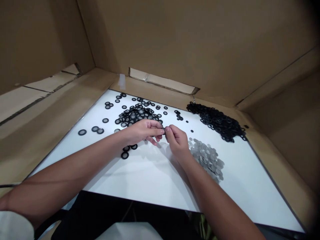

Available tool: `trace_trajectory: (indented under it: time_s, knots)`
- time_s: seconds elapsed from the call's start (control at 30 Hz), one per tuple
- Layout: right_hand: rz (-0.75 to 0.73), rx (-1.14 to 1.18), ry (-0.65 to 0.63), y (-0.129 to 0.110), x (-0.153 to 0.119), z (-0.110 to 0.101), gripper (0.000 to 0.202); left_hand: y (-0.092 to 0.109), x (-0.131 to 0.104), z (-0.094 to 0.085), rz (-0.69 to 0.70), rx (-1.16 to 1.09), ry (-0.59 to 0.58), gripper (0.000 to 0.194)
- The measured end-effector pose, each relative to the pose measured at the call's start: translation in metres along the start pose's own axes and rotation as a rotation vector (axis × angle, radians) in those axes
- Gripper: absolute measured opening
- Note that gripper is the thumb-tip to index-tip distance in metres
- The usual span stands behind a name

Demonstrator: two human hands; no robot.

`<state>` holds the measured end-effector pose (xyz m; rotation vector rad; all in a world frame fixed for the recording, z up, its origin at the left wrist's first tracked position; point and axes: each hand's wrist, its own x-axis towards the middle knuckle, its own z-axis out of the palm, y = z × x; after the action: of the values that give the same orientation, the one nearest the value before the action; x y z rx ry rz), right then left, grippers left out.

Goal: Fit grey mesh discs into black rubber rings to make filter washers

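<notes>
Above the middle of the white board, my left hand (146, 130) and my right hand (177, 139) meet at the fingertips. Both pinch one small black ring (164, 131), mostly hidden by the fingers; whether a disc sits inside it cannot be made out. Behind and left of my left hand lies a heap of black rings with grey centres (136, 115). Right of my right hand is a pile of grey discs (207, 156). A heap of plain black rings (220, 121) lies at the back right.
The white board (140, 176) rests inside tall cardboard walls (175, 43) with cut slots. Loose ringed discs (82, 132) are scattered at the left, and a few small black pieces (178, 116) lie near the back. Translucent tape (122, 81) is at the back left.
</notes>
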<state>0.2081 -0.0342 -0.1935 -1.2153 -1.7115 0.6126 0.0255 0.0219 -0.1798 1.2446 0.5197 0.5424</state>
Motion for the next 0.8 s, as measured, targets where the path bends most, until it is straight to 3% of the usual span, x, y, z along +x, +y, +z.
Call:
trace_trajectory:
  time_s: [0.17, 0.27, 0.43, 0.63, 0.8]
  knots:
    - [0.029, 0.027, -0.05, -0.001, 0.001, -0.004, 0.042, -0.002, 0.001, 0.001, 0.062, 0.103, 0.075, 0.022]
    - [0.075, 0.039, -0.074, 0.002, 0.002, -0.006, 0.042, -0.001, 0.001, 0.0, 0.031, 0.199, 0.047, 0.025]
    - [0.097, 0.083, -0.146, 0.005, 0.003, -0.006, 0.041, 0.0, 0.0, 0.001, -0.02, 0.158, 0.013, 0.018]
    - [0.028, 0.123, -0.134, -0.001, 0.002, -0.003, 0.039, 0.014, -0.006, -0.003, -0.142, 0.123, -0.064, 0.019]
    - [-0.106, -0.03, -0.119, -0.003, 0.002, -0.001, 0.036, 0.018, -0.007, -0.008, -0.192, 0.198, -0.076, 0.018]
